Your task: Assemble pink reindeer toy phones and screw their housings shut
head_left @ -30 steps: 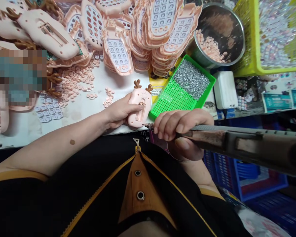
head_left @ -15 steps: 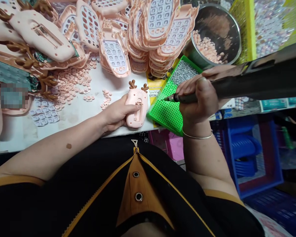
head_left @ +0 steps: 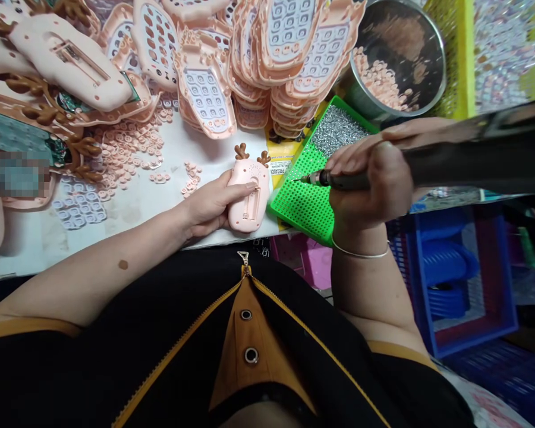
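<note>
My left hand (head_left: 214,205) is closed around a pink toy phone (head_left: 259,208) with brown antlers, its back face up and the battery recess uncovered. The thumb lies across the top of that recess. In my right hand (head_left: 374,178) is a black electric screwdriver (head_left: 455,157), its bit pointing left. The tip is over the bare, perforated part of a green tray (head_left: 310,208); whether it touches the tray I cannot tell. Small silver screws (head_left: 339,132) are heaped at the tray's far end.
Stacked pink phone shells (head_left: 289,41) with keypads stand behind the tray. A metal bowl (head_left: 437,77) of small pink parts is at the back right, beside a yellow basket (head_left: 461,59). Loose pink buttons (head_left: 129,148) and assembled phones (head_left: 71,65) lie on the left.
My right hand and the screwdriver have shifted slightly to the right in view, with the tip still over the green tray. The left hand keeps its hold on the toy phone.
</note>
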Demonstrator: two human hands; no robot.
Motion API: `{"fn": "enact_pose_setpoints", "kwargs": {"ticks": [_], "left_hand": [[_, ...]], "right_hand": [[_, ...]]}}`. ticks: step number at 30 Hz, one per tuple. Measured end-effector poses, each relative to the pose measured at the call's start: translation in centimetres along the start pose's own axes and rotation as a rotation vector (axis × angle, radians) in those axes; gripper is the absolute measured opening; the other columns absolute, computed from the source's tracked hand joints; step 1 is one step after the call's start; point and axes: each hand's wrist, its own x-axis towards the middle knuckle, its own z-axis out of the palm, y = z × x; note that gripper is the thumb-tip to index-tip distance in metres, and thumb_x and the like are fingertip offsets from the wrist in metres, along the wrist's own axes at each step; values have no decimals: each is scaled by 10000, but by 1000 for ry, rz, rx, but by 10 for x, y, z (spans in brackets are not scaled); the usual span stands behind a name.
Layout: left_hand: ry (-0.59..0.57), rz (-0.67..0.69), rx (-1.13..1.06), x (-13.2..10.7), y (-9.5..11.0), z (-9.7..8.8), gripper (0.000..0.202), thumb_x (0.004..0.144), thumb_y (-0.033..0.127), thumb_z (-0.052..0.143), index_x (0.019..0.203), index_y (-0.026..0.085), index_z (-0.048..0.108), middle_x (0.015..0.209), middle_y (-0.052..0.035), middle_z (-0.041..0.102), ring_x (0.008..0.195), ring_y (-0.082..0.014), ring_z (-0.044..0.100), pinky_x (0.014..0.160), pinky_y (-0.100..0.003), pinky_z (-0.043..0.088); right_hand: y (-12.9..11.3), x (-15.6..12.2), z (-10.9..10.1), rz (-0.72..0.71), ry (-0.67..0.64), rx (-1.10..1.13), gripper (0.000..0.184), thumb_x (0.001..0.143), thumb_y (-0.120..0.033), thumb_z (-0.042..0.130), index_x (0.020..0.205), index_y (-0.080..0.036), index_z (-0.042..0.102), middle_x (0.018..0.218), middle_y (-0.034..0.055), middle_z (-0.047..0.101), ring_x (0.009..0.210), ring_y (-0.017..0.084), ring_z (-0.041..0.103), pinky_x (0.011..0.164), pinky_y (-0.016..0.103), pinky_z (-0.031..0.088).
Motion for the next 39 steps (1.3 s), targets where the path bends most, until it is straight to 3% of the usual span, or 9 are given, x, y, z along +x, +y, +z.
{"fn": "enact_pose_setpoints", "kwargs": {"ticks": [5, 9, 12, 15, 21, 28, 34, 39], "left_hand": [[0, 19, 9, -1, -1, 6, 505, 834, 150, 697, 1313, 231, 558, 1102, -107, 713, 967, -275, 694, 875, -542, 590], [2, 56, 45, -2, -3, 9, 481, 839, 143, 662, 1297, 228, 542, 1109, -90, 704, 965, -256, 691, 858, -504, 596], [-2, 106, 61, -3, -4, 11, 429, 838, 135, 635, 1251, 212, 547, 1074, -81, 703, 935, -233, 685, 826, -429, 593], [11, 126, 73, -3, -5, 11, 381, 829, 128, 628, 1196, 190, 547, 992, -65, 691, 877, -210, 673, 793, -381, 582], [11, 138, 78, -3, -6, 12, 384, 814, 113, 633, 1181, 184, 542, 921, -35, 671, 863, -194, 660, 820, -351, 559], [25, 149, 93, -2, -9, 12, 403, 801, 162, 680, 1188, 195, 573, 981, -49, 698, 997, -247, 683, 904, -381, 543], [-17, 189, 137, 1, -11, 10, 451, 801, 183, 701, 1233, 178, 573, 1062, -83, 711, 1062, -263, 673, 918, -376, 536], [3, 178, 130, 0, -10, 11, 411, 808, 167, 690, 1203, 174, 579, 993, -72, 709, 983, -242, 684, 894, -364, 530]], "right_hand": [[-18, -25, 30, -67, -21, 63, 282, 811, -430, 799, 1023, -326, 644, 742, -14, 662, 696, 206, 720, 656, 388, 653], [-25, -31, 50, -359, -3, 255, 141, 854, -316, 745, 987, -298, 704, 583, -64, 559, 489, 122, 591, 515, 281, 583], [-25, -28, 59, -483, -128, 338, 141, 857, -246, 706, 995, -278, 696, 551, -80, 550, 445, 106, 571, 464, 247, 557], [-22, -27, 64, -476, -184, 321, 132, 865, -261, 713, 987, -287, 672, 577, -83, 575, 470, 106, 597, 486, 244, 568], [-8, -32, 76, -457, -132, 346, 161, 831, -269, 753, 977, -269, 685, 594, -78, 567, 471, 110, 576, 462, 260, 548], [6, -35, 78, -388, -160, 209, 188, 829, -405, 716, 871, -325, 551, 587, -63, 586, 406, 140, 512, 416, 308, 506], [8, -26, 78, -394, -138, 164, 324, 827, -526, 702, 776, -314, 463, 482, -102, 500, 349, 131, 450, 487, 351, 565], [9, -24, 81, -463, -175, 350, 241, 816, -326, 727, 760, -290, 495, 494, -103, 466, 367, 113, 496, 448, 289, 553]]}}
